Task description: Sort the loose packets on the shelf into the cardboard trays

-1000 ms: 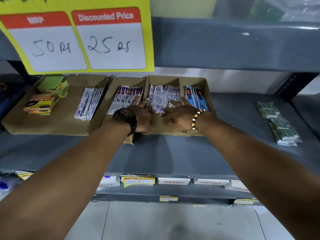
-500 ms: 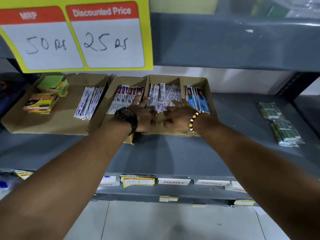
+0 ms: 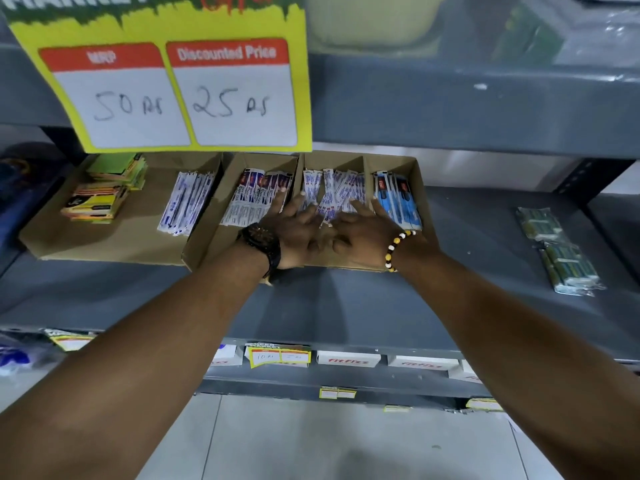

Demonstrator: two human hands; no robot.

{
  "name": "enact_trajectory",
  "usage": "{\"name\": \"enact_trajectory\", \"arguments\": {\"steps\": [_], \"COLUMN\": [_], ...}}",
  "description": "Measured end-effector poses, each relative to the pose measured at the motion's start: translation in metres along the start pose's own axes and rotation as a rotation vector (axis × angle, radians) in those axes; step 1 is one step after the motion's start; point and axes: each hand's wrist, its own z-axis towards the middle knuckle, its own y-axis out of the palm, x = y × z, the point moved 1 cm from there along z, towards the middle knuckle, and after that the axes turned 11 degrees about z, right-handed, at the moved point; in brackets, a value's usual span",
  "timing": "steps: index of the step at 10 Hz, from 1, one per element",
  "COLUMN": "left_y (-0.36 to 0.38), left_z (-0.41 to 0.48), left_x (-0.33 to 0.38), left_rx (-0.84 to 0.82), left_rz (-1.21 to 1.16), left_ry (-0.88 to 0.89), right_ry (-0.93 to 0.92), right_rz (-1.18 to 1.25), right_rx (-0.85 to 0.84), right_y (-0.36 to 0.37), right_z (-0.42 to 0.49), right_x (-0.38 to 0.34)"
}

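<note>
Head view: left hand (image 3: 294,233) and right hand (image 3: 363,233), fingers spread flat and gripping nothing, press on white packets (image 3: 334,194) in a middle compartment of the cardboard tray (image 3: 420,188) toward the shelf's (image 3: 346,306) back edge. Green packets (image 3: 557,251) lie loose near the shelf's right edge.
</note>
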Motion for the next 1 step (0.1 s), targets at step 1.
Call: {"name": "enact_trajectory", "arguments": {"steps": [1], "left_y": [-0.0024], "left_z": [-0.0152], "left_x": [0.0093], "left_rx": [0.103], "left_rz": [-0.024], "left_ry": [-0.029], "right_ry": [-0.017], "right_rz": [0.057], "right_rx": [0.058], "right_y": [-0.0016], "right_z": [-0.0152], "right_x": [-0.0001]}}
